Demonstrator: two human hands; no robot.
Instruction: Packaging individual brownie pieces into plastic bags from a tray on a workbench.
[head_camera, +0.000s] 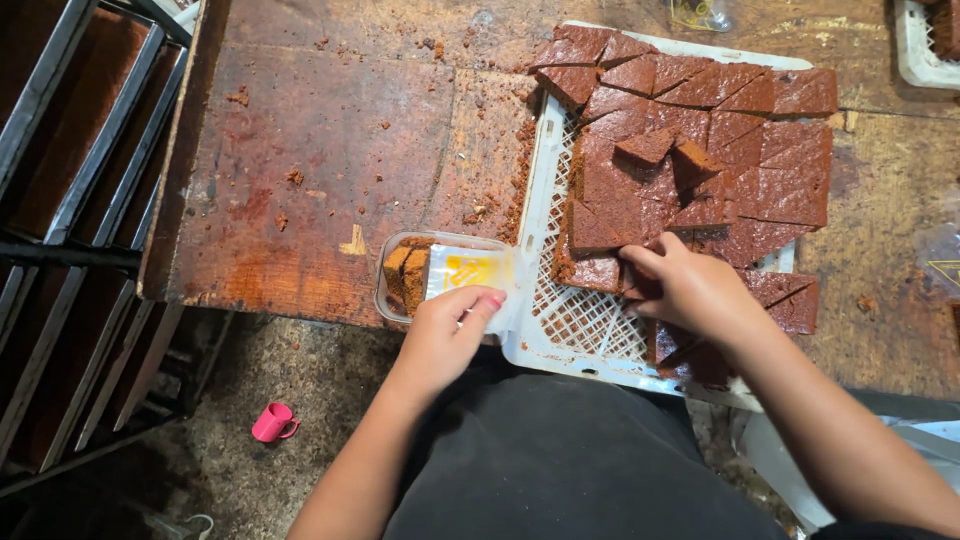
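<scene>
A clear plastic box, partly filled with brown cake pieces, is steadied at the surface edge by the left hand, fingers closed on its lid. Another cake slab in the white tray is gripped by the right hand; lifting it across intact seemingly demands care.

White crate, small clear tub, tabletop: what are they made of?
White crate: looks like moulded plastic, matte, with a lattice floor. Small clear tub under the left hand: thin see-through plastic, glossy. Tabletop: probably wood, worn reddish-brown, scuffed and crumb-strewn.
</scene>
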